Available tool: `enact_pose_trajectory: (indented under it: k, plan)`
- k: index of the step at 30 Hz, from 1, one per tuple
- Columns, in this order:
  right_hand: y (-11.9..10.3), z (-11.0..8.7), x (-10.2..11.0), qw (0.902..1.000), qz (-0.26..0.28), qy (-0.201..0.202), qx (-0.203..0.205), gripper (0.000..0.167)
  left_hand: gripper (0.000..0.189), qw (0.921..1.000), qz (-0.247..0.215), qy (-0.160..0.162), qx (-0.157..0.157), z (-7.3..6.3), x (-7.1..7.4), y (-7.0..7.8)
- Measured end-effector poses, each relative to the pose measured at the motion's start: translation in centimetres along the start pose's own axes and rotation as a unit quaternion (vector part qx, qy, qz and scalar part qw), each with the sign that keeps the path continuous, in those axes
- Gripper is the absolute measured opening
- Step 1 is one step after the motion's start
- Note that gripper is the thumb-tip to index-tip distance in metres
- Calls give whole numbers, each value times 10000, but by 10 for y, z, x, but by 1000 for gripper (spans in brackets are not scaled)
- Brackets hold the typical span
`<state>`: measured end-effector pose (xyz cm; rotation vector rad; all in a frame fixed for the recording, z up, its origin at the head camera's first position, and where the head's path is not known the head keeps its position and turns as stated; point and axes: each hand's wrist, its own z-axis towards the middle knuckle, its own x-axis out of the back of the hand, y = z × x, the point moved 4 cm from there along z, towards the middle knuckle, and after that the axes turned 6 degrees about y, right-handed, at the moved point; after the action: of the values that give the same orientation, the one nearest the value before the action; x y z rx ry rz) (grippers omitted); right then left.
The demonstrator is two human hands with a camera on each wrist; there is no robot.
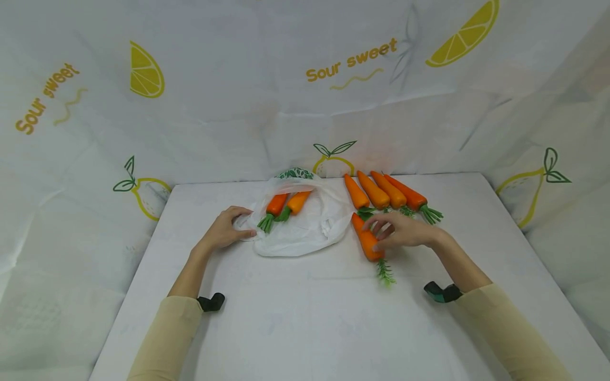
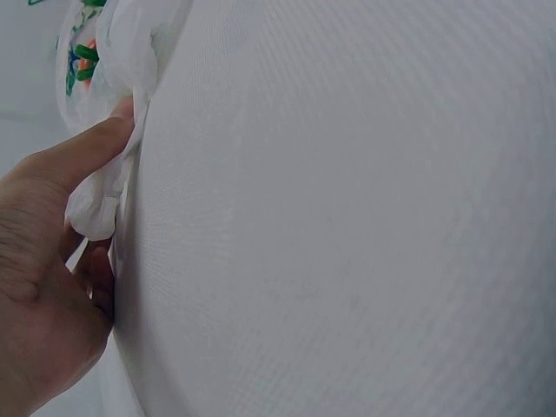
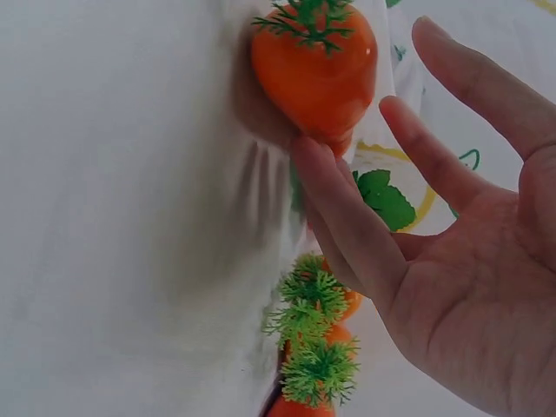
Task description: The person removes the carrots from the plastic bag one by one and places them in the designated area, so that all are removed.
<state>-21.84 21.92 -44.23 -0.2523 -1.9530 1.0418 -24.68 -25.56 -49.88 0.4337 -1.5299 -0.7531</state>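
A white plastic bag (image 1: 290, 244) with a green leaf print lies at the middle of the table, its mouth toward me. Inside are a red-orange carrot (image 1: 276, 205) and a lighter orange carrot (image 1: 298, 202), green tops facing out. My left hand (image 1: 224, 227) holds the bag's left edge, with bunched plastic between thumb and fingers in the left wrist view. To the right of the bag lies a single orange carrot (image 1: 367, 238) with a feathery top. Over it is my right hand (image 1: 405, 230), fingers spread; in the right wrist view fingertips are close to the carrot (image 3: 317, 74), contact unclear.
Several more carrots (image 1: 374, 191) lie side by side at the table's back edge, right of the bag. A white cloth wall with lemon prints rises behind the table (image 1: 310, 328). Dark bands (image 1: 212, 302) sit on both wrists.
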Motion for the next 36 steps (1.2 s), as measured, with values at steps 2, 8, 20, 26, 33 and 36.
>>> enact_pose_trajectory:
  k: [2, 8, 20, 26, 33, 36]
  plan:
    - [-2, 0, 3, 10000, 24, 61, 11, 46, 64, 10000, 14, -3, 4, 0, 0, 0]
    - [-9, 0, 11, 9996, 96, 265, -63, 46, 64, 10000, -3, -4, 20, 0, 0, 0]
    - [-30, 9, 20, 9991, 118, 338, 242, 48, 62, 10000, -40, 6, -22, 0, 1, 1]
    - [-52, 23, 26, 9987, 136, 318, 369, 49, 63, 10000, -32, -10, 3, -1, 2, 1]
    - [-77, 41, 28, 9982, -53, 423, 423, 45, 64, 10000, -16, -37, 65, 0, 0, -1]
    - [-87, 51, 28, 9981, -143, 349, 491, 46, 63, 10000, -1, -24, 38, 0, 0, 0]
